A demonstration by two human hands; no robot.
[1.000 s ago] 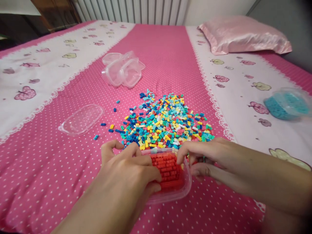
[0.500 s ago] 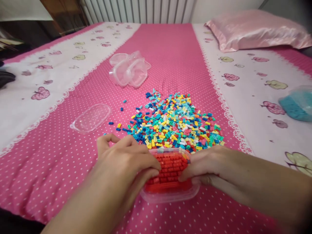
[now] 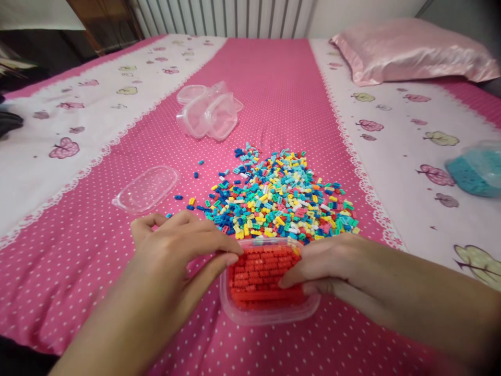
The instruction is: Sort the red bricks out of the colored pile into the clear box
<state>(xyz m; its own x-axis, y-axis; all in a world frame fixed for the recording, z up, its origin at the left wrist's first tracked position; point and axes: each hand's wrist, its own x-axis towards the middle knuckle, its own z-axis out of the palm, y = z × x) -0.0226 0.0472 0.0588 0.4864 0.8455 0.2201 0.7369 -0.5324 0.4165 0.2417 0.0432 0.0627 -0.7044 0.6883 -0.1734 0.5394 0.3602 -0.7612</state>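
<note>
Red bricks (image 3: 260, 274) under half-curled right hand (image 3: 329, 266), tub (image 3: 270, 317) beside nearly pinched left hand (image 3: 176, 248), both holds unclear. Could spill from lopsided pressing

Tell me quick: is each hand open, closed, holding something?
Left hand: pinched closed at the clear container's left rim; cannot tell if it holds anything.
Right hand: over the container's right side; grip hidden, cannot tell.

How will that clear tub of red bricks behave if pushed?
The clear tub would probably slide, not roll, given its broad shape. Being open, it might spill if tipped. The red bricks sit in close rows, so likely shift little.
</note>
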